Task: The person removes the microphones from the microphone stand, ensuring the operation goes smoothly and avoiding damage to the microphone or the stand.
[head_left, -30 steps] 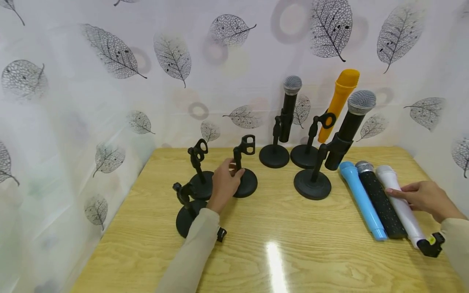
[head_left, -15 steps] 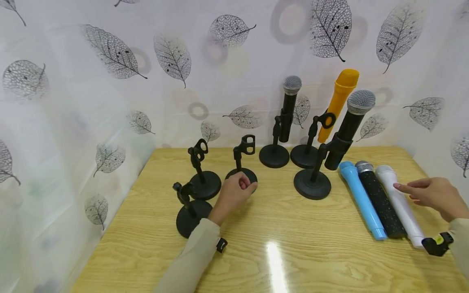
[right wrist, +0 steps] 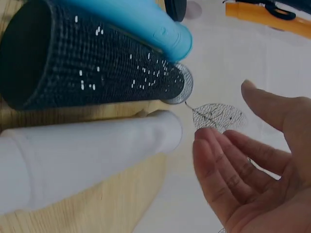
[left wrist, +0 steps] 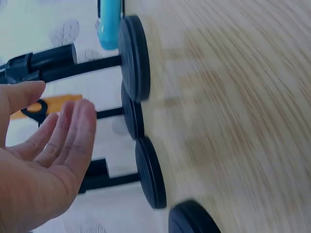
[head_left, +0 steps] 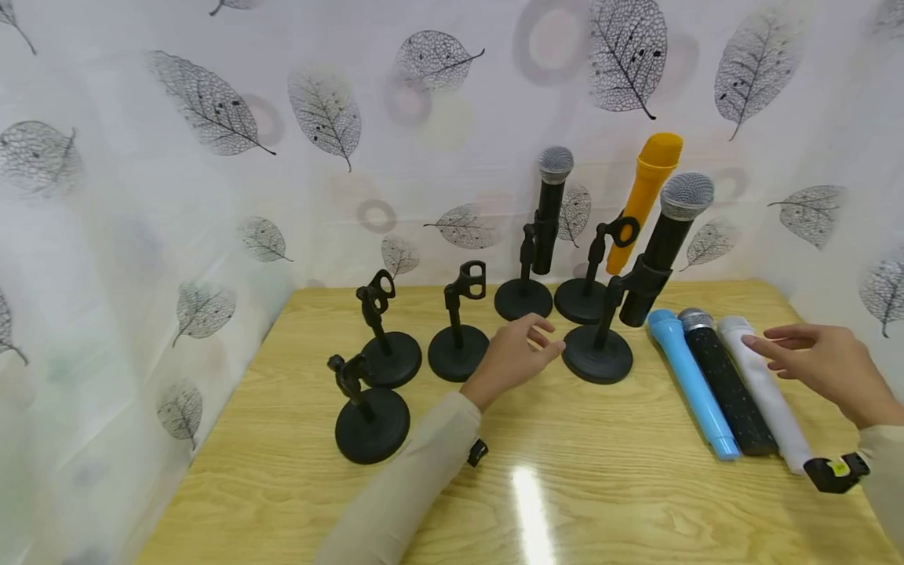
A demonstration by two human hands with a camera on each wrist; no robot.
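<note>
Microphones sit at about the halfway mark, I judge: three are up on stands and three lie waiting on the table (head_left: 600, 471). Up already are the rear black microphone (head_left: 551, 196), the orange microphone (head_left: 646, 184) and the front black microphone (head_left: 664, 243), each tilted or upright at a stand's clip; the orange one looks held, though I cannot tell how deeply its clip grips it. Left to mount, it seems, are the blue microphone (head_left: 694, 384), the speckled black microphone (head_left: 727, 384) and the white microphone (head_left: 766, 392), lying side by side near the right edge. As for holders, the front-left stand (head_left: 372, 428), the back-left stand (head_left: 393, 361) and the middle stand (head_left: 457, 353) have bare clips, so the counts match. My right hand (head_left: 822, 365) is just beside the white microphone's head end, thumb and fingers apart with nothing between them; I cannot tell whether a fingertip brushes it. My left hand (head_left: 512, 357) also holds nothing, fingers loosely bent and thumb apart, near the base of the front black microphone's stand (head_left: 596, 357).
</note>
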